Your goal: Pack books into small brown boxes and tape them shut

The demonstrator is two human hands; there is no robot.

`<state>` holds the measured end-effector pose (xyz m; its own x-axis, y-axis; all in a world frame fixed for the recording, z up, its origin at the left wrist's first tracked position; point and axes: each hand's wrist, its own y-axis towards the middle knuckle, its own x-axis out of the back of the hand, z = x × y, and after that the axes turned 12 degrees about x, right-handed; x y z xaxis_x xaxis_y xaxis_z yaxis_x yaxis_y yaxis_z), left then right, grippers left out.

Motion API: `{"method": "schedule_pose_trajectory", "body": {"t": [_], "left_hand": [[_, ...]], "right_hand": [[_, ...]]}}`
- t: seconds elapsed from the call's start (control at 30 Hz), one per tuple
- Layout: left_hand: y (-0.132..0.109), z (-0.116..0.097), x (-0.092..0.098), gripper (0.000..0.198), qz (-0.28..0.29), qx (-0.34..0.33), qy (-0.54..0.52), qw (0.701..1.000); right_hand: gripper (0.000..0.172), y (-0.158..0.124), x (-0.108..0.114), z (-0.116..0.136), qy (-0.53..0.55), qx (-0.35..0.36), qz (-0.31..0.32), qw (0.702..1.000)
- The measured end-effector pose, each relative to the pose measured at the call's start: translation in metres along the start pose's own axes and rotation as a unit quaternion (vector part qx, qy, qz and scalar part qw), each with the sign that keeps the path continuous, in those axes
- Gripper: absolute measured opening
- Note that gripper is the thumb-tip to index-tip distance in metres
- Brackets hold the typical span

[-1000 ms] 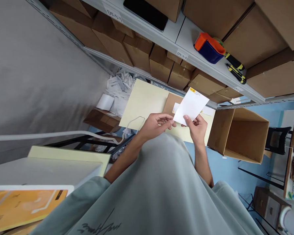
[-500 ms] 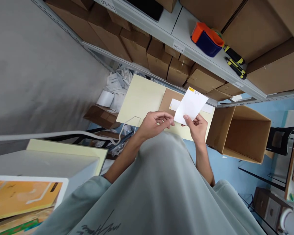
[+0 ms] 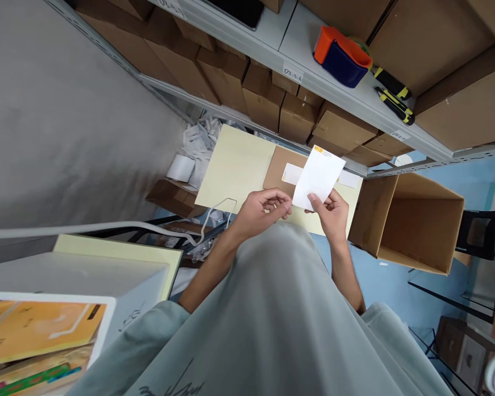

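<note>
My right hand (image 3: 331,216) grips a white label (image 3: 318,176) by its lower edge, with the thumb on its face. The label has a small orange-yellow mark and fine print at its top left. My left hand (image 3: 268,210) is closed, thumb and fingertips together right beside the label's lower left corner; whether they pinch anything is hidden. Behind the label, on a cream tabletop (image 3: 239,159), lies a flat brown cardboard piece (image 3: 274,175). Another white paper (image 3: 291,173) lies on it, partly covered by the label in my hand.
An open cardboard box (image 3: 421,234) stands to the right of the tabletop. Shelves of boxes (image 3: 264,102) rise behind, holding an orange-and-blue tape dispenser (image 3: 342,58) and utility knives (image 3: 395,104). A white cable (image 3: 127,224) runs at left, above a white bin (image 3: 140,286) with orange packets.
The view has shifted slightly. My right hand still holds the label, turned a little more upright, and my left hand stays beside its corner.
</note>
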<state>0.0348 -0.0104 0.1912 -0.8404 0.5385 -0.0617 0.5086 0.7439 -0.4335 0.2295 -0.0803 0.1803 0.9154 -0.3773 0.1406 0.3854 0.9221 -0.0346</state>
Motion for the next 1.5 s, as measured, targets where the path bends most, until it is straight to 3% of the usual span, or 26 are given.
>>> {"method": "schedule_pose_trajectory", "body": {"t": [0.13, 0.23, 0.33, 0.67, 0.8, 0.93, 1.1, 1.23, 1.33, 1.4, 1.5], "left_hand": [[0.001, 0.006, -0.005, 0.027, 0.001, -0.013, -0.007, 1.000], [0.003, 0.010, -0.007, 0.022, -0.008, -0.020, 0.006, 1.000], [0.005, 0.013, -0.008, 0.017, -0.010, -0.043, 0.033, 0.998], [-0.001, 0.022, 0.001, 0.008, 0.006, -0.089, 0.062, 0.994], [-0.001, 0.031, 0.014, 0.005, 0.010, -0.080, 0.042, 0.996], [0.009, 0.054, 0.036, 0.009, -0.017, -0.045, 0.003, 0.999], [0.039, 0.097, 0.083, 0.011, -0.059, 0.018, -0.081, 0.995], [0.070, 0.121, 0.148, 0.011, -0.180, 0.070, -0.136, 0.972], [0.092, 0.122, 0.213, 0.011, -0.321, 0.126, -0.152, 0.926], [0.105, 0.115, 0.254, 0.011, -0.381, 0.141, -0.145, 0.902], [0.122, 0.098, 0.292, 0.013, -0.369, 0.132, -0.111, 0.913]], "right_hand": [[0.062, -0.002, -0.002, -0.006, -0.083, 0.013, -0.004, 0.996], [0.036, -0.010, -0.003, 0.007, -0.120, 0.079, -0.001, 0.990], [0.021, -0.019, -0.003, 0.022, -0.099, 0.107, 0.052, 0.988], [0.018, -0.020, -0.017, 0.023, -0.124, 0.089, 0.076, 0.985], [0.018, -0.017, -0.025, 0.019, -0.120, 0.062, 0.061, 0.989], [0.017, -0.011, -0.025, 0.013, -0.125, 0.024, 0.023, 0.992], [0.021, -0.010, -0.025, 0.007, -0.153, -0.002, -0.035, 0.988], [0.024, -0.018, -0.039, 0.007, -0.146, -0.016, -0.056, 0.988], [0.024, -0.026, -0.055, 0.009, -0.137, -0.025, -0.077, 0.987], [0.024, -0.030, -0.068, 0.012, -0.134, -0.033, -0.085, 0.987], [0.026, -0.034, -0.085, 0.018, -0.123, -0.033, -0.087, 0.988]]}}
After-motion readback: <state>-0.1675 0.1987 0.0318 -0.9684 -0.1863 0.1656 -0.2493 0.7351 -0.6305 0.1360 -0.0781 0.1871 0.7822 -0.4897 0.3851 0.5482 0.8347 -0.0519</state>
